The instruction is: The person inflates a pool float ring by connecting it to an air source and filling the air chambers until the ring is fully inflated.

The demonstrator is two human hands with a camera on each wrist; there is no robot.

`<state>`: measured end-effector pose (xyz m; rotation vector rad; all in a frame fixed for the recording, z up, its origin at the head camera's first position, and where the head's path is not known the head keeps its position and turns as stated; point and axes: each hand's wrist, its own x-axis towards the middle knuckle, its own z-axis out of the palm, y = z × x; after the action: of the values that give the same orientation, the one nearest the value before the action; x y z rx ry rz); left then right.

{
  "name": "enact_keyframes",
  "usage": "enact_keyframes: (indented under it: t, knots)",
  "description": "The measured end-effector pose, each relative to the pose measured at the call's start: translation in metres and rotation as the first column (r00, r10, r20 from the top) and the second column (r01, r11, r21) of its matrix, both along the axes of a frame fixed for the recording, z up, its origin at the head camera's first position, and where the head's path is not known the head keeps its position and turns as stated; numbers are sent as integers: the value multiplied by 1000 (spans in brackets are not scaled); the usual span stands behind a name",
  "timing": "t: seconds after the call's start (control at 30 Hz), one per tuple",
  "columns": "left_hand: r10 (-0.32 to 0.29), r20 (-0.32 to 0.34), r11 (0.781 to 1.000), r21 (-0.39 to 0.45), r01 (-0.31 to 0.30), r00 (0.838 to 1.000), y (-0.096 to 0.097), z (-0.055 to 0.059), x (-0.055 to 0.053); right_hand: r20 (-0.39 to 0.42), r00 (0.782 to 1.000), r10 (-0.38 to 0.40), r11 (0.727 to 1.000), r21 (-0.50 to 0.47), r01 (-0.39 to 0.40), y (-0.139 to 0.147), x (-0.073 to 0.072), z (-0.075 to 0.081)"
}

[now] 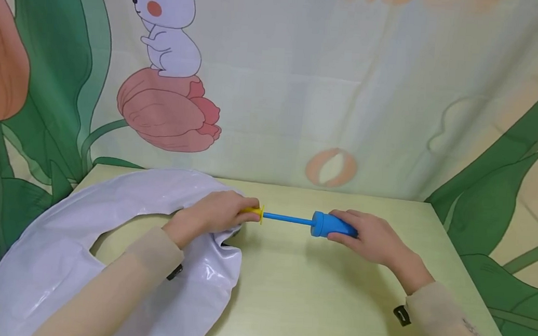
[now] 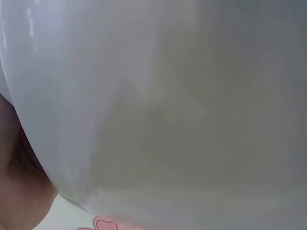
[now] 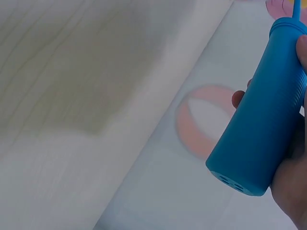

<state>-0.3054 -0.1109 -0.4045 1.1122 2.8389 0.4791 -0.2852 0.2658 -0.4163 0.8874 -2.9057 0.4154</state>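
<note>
A blue hand pump (image 1: 328,225) lies level across the middle of the head view, its thin blue rod (image 1: 289,219) drawn out of the body. My right hand (image 1: 376,240) grips the blue body; the right wrist view shows the pump's cylinder (image 3: 259,110) with small holes in its end. At the rod's other end, my left hand (image 1: 216,211) pinches the yellow end piece (image 1: 260,214). Beneath my left hand and forearm spreads a glossy whitish inflatable ring (image 1: 79,264), wrinkled at its right side. The ring (image 2: 158,115) fills most of the left wrist view.
Everything rests on a pale yellow-green table (image 1: 297,300). Behind it hangs a cloth backdrop (image 1: 273,100) printed with a rabbit and tulips. Small black clips (image 1: 402,315) hang by both sleeves.
</note>
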Motion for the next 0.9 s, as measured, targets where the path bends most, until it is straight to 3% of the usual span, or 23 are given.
enact_keyframes:
  t: [0.43, 0.7, 0.9]
  knots:
    - [-9, -7, 1000, -6, 9, 1000, 2, -6, -3, 4, 1000, -14, 1000, 7, 14, 24, 0, -3]
    - [-23, -93, 1000, 5, 24, 995, 18, 2, -1, -99, 994, 48, 999, 30, -45, -16, -3, 13]
    - [-27, -123, 1000, 0, 27, 992, 36, 8, 3, -150, 982, 113, 994, 25, -111, -53, -6, 15]
